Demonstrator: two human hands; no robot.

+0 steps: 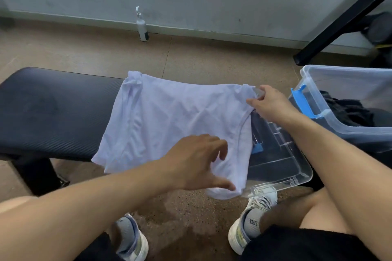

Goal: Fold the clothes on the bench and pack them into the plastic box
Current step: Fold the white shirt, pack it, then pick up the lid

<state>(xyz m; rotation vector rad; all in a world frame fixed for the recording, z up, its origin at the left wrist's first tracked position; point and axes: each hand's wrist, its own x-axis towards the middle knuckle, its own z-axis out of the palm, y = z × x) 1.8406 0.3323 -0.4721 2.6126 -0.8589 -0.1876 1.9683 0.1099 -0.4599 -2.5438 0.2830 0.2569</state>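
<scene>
My clear lid [282,163] lies on the right end of the black bench [57,112], its near corner jutting over the bench's front edge, and the white shirt [169,121] I am folding is spread across the bench's middle with its right side lapping onto that lid. A blue latch [257,148] of the lid shows just beside the shirt's right edge. The plastic box [347,99] stands off the bench's right end, open, with a blue clasp [302,101] on its near wall and dark clothes [347,110] bundled inside. My left hand [197,161] hovers over the shirt's near right corner, fingers spread and loosely bent, thumb touching the cloth. My right hand [269,101] pinches the shirt's far right corner. My left sock [253,222] carries small lettering too blurred to read. A pump bottle [141,27] stands on the floor against the far wall, well apart from the bench.
</scene>
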